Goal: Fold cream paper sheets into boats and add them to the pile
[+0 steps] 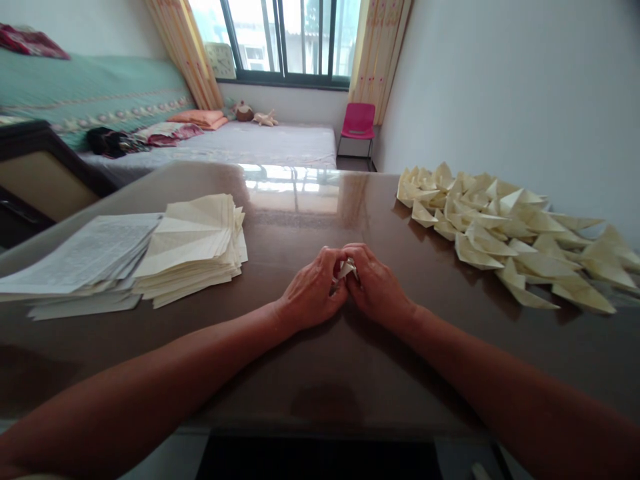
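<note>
Near the middle of the brown table (280, 380), my left hand (315, 283) and my right hand (375, 280) meet around a small piece of folded paper (347, 269). The fingers of both hands are closed on it and cover most of it, so its full shape is hidden. To the left lies a stack of cream paper sheets (187, 240), the top one marked with creases. At the right is a large pile of folded paper boats (500, 227) in the same cream colour.
A stack of printed sheets (85, 253) lies at the table's left, partly under the cream sheets. Beyond the table are a bed (285, 143), a pink chair (359, 121) and a window (280, 40). A white wall (525, 87) runs along the right side.
</note>
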Demonstrator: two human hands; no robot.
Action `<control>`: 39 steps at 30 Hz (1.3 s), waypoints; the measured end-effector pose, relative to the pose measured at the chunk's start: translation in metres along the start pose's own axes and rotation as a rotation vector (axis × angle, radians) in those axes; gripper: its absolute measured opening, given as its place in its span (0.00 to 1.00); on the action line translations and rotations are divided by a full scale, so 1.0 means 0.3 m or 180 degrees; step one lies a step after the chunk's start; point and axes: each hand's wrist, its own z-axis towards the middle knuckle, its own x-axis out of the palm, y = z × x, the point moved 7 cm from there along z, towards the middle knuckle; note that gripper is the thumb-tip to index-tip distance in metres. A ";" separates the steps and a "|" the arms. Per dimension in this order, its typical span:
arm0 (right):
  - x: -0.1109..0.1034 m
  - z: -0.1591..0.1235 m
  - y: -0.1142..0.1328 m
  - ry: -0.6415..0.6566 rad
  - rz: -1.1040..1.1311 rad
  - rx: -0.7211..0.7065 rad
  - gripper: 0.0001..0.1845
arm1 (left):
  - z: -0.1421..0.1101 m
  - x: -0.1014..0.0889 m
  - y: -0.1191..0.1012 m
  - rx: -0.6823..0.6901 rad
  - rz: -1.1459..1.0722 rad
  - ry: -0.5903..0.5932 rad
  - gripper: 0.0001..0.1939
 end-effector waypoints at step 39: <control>0.001 -0.012 -0.064 0.0949 -0.0566 -0.0310 0.09 | -0.011 -0.053 0.030 0.0743 0.1436 0.0539 0.11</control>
